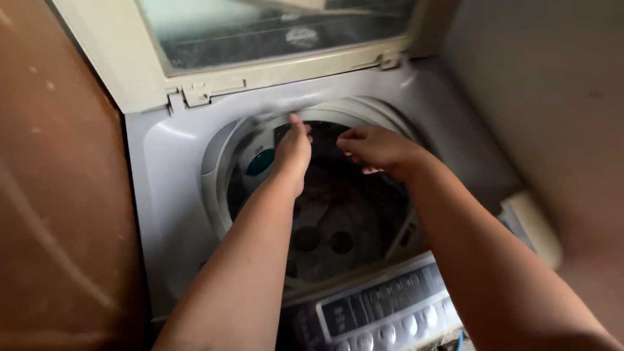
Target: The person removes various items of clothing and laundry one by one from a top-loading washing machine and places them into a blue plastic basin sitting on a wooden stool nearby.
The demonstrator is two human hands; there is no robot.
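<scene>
Washer drum point(330, 225) lies open; our left hand point(292, 153) and right hand point(379, 148) reach its far rim, fingers loosely spread, holding nothing; we keep wrists clear of the lid point(212, 20).

Brown wall point(20, 163) left, grey wall point(589, 114) right, dim light

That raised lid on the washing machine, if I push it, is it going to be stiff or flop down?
The lid is probably rigid: a framed panel with a glazed window. It sits on hinges at the back, so a push would likely swing it rather than bend it. It leans nearly upright, so a forward nudge might drop it toward both hands.
</scene>
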